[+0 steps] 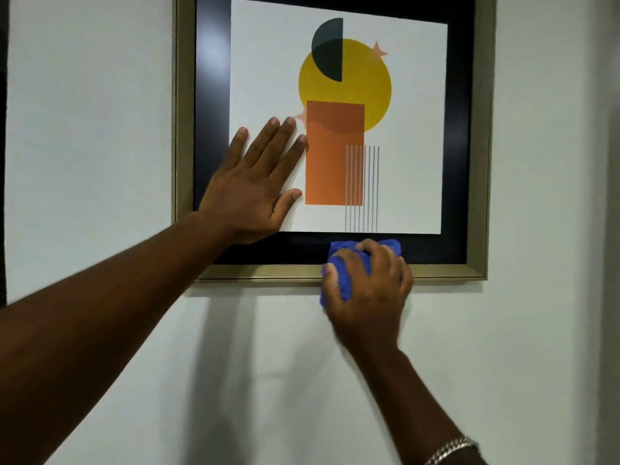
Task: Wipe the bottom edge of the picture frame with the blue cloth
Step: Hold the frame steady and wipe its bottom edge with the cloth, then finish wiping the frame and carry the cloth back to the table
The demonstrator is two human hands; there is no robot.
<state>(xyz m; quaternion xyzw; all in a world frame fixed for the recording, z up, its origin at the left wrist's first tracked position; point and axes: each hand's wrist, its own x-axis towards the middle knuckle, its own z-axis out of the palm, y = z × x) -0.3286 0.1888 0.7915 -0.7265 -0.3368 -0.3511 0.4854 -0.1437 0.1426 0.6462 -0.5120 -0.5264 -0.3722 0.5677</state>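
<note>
A picture frame (183,95) with a dull gold moulding and a black mat hangs on a white wall, holding an abstract print of a yellow circle and an orange rectangle. Its bottom edge (268,272) runs across the middle of the view. My right hand (369,290) grips a bunched blue cloth (342,283) and presses it onto the bottom edge, right of centre, partly covering the moulding. My left hand (255,182) lies flat with fingers spread on the glass at the picture's lower left, holding nothing.
White wall (84,129) surrounds the frame on the left, right and below. A silver chain bracelet (453,448) sits on my right wrist. A dark strip (2,162) runs down the far left border of the view.
</note>
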